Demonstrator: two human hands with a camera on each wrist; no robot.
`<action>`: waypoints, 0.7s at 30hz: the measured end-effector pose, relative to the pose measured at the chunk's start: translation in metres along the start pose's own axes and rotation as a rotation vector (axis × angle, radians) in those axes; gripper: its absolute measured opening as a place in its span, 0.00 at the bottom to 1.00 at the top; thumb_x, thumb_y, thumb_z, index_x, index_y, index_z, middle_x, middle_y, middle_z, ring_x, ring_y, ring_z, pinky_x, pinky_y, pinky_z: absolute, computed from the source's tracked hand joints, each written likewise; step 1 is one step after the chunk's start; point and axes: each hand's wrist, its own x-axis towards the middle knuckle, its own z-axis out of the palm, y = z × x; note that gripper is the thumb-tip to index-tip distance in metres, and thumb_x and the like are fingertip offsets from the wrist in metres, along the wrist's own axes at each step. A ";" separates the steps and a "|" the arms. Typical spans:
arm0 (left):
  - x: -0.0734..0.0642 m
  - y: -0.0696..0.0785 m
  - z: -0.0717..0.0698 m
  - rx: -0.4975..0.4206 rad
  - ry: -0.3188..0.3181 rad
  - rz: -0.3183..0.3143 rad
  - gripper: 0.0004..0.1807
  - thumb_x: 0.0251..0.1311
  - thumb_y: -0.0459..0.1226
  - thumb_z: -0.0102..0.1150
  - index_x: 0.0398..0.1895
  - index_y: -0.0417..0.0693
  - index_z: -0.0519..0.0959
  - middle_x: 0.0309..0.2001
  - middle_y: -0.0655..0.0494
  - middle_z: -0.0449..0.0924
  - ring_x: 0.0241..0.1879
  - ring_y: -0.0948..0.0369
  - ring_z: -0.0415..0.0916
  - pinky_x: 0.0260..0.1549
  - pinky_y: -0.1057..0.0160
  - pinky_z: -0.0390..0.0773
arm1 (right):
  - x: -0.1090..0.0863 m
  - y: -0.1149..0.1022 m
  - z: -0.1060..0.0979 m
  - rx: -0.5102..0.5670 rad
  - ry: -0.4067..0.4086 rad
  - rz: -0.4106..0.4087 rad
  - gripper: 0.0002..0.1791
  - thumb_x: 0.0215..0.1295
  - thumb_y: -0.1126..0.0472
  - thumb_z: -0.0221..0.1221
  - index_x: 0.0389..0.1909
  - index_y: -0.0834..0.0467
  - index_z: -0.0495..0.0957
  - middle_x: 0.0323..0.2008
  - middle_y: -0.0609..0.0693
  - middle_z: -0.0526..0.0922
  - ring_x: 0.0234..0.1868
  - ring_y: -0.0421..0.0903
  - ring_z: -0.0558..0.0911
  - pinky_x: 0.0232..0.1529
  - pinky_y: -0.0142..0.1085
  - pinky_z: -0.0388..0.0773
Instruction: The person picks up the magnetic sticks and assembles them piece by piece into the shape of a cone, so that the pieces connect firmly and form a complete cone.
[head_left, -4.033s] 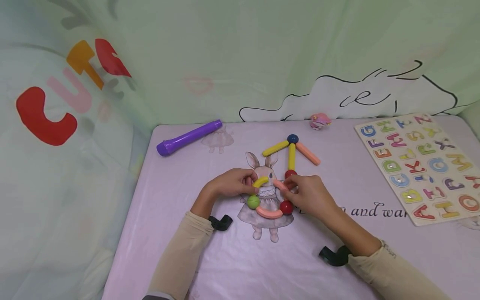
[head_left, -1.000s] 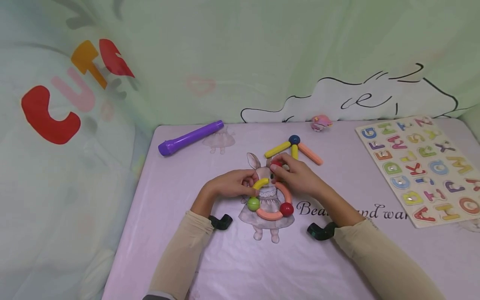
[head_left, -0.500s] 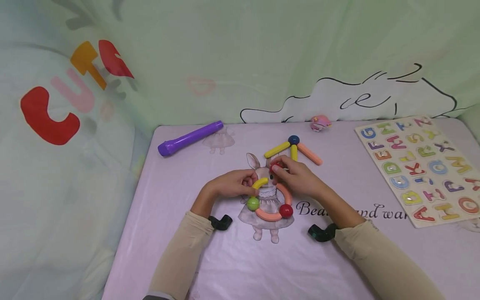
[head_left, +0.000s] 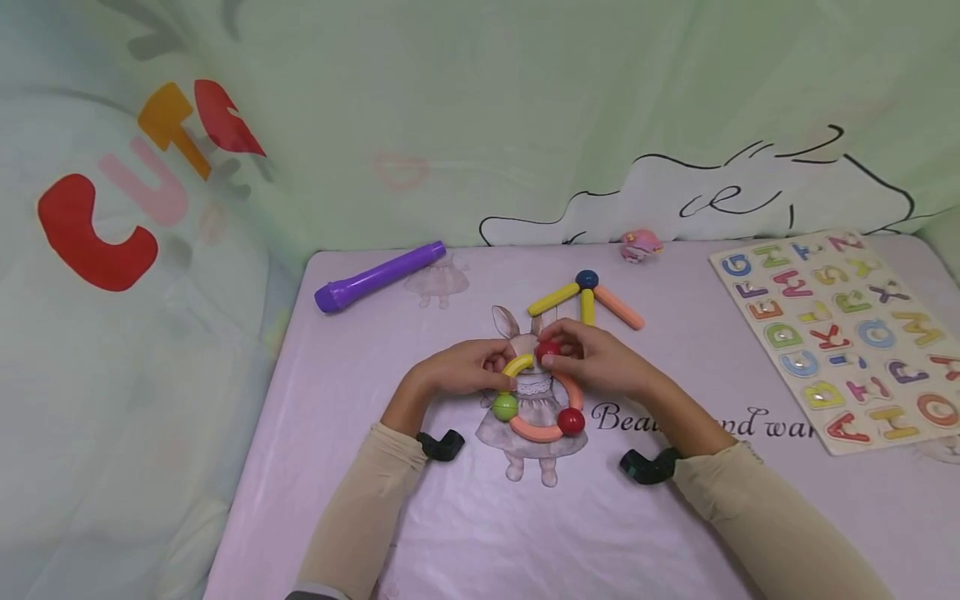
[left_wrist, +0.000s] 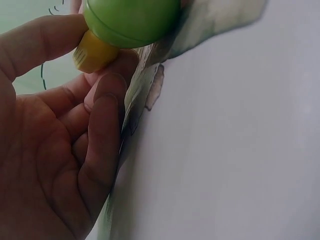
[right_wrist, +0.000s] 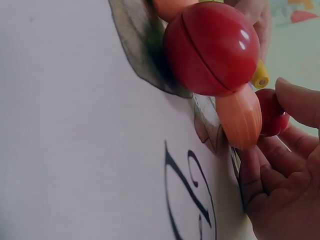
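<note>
Fingers of the left hand (head_left: pixel 465 367) pinch a curved yellow rod (head_left: pixel 517 366) above a green ball (head_left: pixel 505 407); those of the right hand (head_left: pixel 603 362) pinch a red ball (head_left: pixel 549 352) beside the rod's tip. A curved orange rod (head_left: pixel 536 430) links the green ball to a lower red ball (head_left: pixel 572 422), over a printed rabbit (head_left: pixel 534 407).

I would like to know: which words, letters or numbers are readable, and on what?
"CUT", on pale left fabric curtain; next red shape unclear.
"Bea… nd wa…", on pink tablecloth; rest covered.
"ABCDEFG", "HI", "KLMN", "OP", "RST", "WXYZ", on cream rectangular alphabet board; other letters unclear.
Black strokes on green back curtain: unclear.
Right beige fabric sleeve: possible marking, too small.
Glossy red ball, curved yellow rod: no visible text.
</note>
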 end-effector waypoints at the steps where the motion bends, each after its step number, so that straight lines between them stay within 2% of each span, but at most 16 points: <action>1: 0.000 0.000 0.000 0.000 0.001 -0.002 0.13 0.63 0.42 0.65 0.45 0.50 0.75 0.29 0.61 0.70 0.30 0.66 0.67 0.35 0.69 0.67 | 0.000 0.000 0.000 0.002 -0.003 -0.002 0.23 0.71 0.52 0.63 0.63 0.54 0.73 0.54 0.51 0.82 0.56 0.51 0.79 0.57 0.44 0.79; 9: -0.001 -0.001 0.000 -0.012 0.005 -0.014 0.13 0.63 0.43 0.65 0.45 0.50 0.75 0.29 0.61 0.70 0.30 0.65 0.68 0.35 0.68 0.67 | -0.001 -0.001 0.002 0.018 -0.014 0.007 0.22 0.70 0.50 0.65 0.61 0.49 0.74 0.56 0.48 0.82 0.60 0.50 0.79 0.62 0.49 0.78; 13: -0.001 -0.001 0.000 -0.012 0.006 -0.016 0.13 0.63 0.44 0.65 0.45 0.50 0.75 0.29 0.61 0.70 0.30 0.65 0.68 0.35 0.68 0.67 | -0.003 -0.002 0.002 -0.006 -0.001 0.010 0.24 0.70 0.49 0.64 0.63 0.50 0.74 0.57 0.50 0.83 0.60 0.51 0.79 0.60 0.48 0.79; 16: -0.001 -0.001 0.000 -0.016 0.003 -0.013 0.13 0.63 0.43 0.65 0.45 0.50 0.75 0.29 0.61 0.70 0.30 0.65 0.67 0.35 0.68 0.67 | -0.007 -0.004 0.001 -0.076 0.033 0.012 0.25 0.69 0.48 0.64 0.63 0.51 0.75 0.54 0.50 0.84 0.57 0.51 0.81 0.55 0.45 0.82; 21: -0.001 -0.002 -0.001 -0.041 -0.012 0.007 0.13 0.64 0.42 0.65 0.46 0.48 0.74 0.29 0.60 0.69 0.31 0.65 0.67 0.36 0.68 0.67 | -0.015 -0.011 -0.002 -0.243 0.132 0.029 0.19 0.68 0.46 0.65 0.52 0.53 0.81 0.42 0.48 0.87 0.44 0.47 0.83 0.45 0.39 0.81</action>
